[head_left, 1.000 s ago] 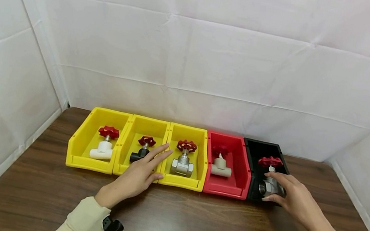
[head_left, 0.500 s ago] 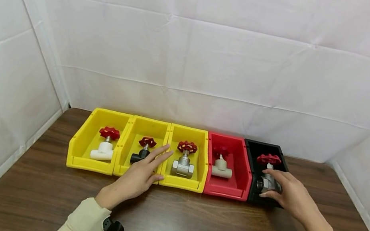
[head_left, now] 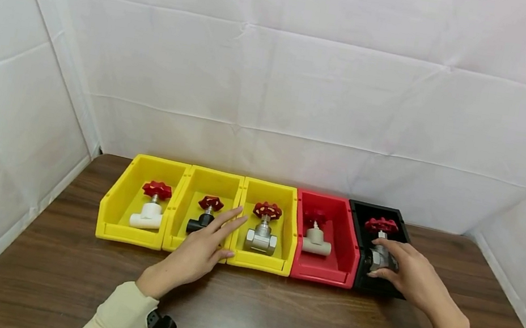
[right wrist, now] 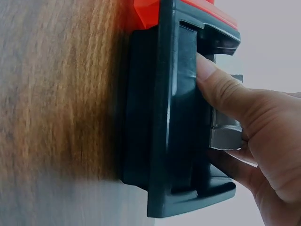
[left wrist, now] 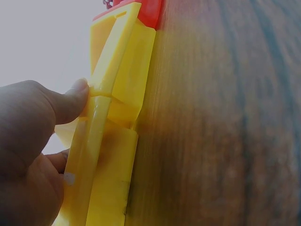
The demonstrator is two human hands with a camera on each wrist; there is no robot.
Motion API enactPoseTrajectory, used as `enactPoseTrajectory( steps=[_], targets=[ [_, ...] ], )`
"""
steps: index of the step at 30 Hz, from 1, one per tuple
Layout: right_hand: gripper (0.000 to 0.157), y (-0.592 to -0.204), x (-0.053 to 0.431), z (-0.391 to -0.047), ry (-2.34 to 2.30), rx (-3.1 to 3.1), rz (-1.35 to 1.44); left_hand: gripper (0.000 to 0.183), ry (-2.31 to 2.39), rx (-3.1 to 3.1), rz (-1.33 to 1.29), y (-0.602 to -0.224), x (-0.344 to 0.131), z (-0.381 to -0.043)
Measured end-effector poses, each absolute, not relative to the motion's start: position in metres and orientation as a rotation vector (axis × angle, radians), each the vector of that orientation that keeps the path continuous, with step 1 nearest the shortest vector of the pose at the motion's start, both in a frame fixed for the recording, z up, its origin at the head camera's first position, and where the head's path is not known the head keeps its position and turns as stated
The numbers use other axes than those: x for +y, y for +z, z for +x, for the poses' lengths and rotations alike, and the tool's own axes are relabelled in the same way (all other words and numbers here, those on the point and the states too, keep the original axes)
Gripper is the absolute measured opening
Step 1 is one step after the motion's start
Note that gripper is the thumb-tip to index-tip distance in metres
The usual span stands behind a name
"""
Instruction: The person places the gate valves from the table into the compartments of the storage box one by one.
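At the right end of the row, my right hand (head_left: 422, 281) grips the metal body of a valve with a red handwheel (head_left: 382, 225), inside the black bin (head_left: 379, 287). In the right wrist view, the thumb (right wrist: 221, 87) lies along the silver body (right wrist: 226, 136), just inside the bin's front lip. My left hand (head_left: 192, 253) has its fingers spread over the shared wall of two yellow bins, the second (head_left: 214, 176) and third (head_left: 260, 263) from the left. A black valve (head_left: 199, 224), partly behind that hand, lies in the second; a silver valve (head_left: 261, 238) lies in the third.
A white valve (head_left: 147, 214) lies in the leftmost yellow bin (head_left: 128, 235). The red bin (head_left: 324, 275) holds a beige valve (head_left: 316, 242). All bins stand side by side on a brown wooden table (head_left: 269, 320), with white sheeting (head_left: 276, 80) behind and at the sides.
My right hand has shifted slightly left with the metal valve, which now sits a little further left in the black bin. My left hand has stayed in place.
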State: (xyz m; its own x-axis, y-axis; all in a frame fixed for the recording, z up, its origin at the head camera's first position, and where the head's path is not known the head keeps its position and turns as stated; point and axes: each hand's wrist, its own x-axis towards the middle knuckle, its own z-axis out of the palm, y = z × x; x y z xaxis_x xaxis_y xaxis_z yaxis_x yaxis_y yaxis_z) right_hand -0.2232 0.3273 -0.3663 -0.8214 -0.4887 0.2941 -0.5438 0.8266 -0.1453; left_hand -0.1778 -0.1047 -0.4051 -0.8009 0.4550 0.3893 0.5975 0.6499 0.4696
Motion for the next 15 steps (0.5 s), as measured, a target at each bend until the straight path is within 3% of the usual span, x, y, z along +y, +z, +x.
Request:
enactPoseTrajectory(
  steps=[15],
  targets=[
    [0.061, -0.3736, 0.3227, -0.2284, 0.242, -2.872, 0.782, 0.069, -0.859, -2.618, -0.866, -0.4058, -0.1051, -0.1781]
  ],
)
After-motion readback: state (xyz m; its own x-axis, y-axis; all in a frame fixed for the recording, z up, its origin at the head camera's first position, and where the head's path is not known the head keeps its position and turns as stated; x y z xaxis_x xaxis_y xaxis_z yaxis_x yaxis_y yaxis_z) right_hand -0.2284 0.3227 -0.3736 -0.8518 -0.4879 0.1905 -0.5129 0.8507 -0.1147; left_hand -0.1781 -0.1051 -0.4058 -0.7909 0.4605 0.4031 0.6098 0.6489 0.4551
